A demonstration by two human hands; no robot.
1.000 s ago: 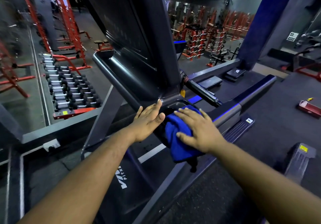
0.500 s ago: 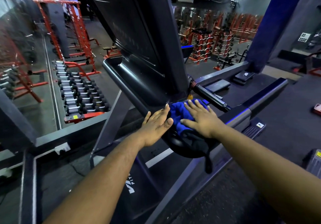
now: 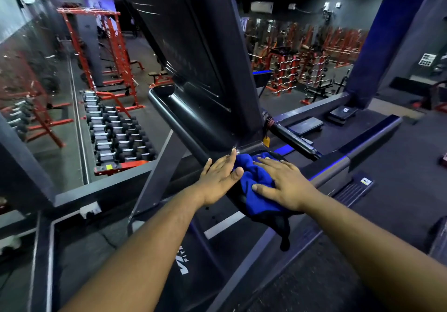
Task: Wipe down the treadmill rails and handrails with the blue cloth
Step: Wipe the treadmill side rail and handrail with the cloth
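The blue cloth lies bunched on the black end of the treadmill's handrail, just below the console. My right hand presses flat on the cloth, fingers spread, thumb at its lower edge. My left hand rests flat on the handrail beside the cloth, fingers together, thumb touching the cloth's left edge. The black handrail runs up and left from under my left hand. Part of the cloth hangs down below my right hand.
A second treadmill's grey side rail and bar lie to the right. A dumbbell rack and red frames stand beyond the glass at left. A blue pillar rises at right.
The cloth under my right hand has slid back down the rail end toward me, showing more blue below the hand. The view has tilted upward. My left hand stays beside the cloth.
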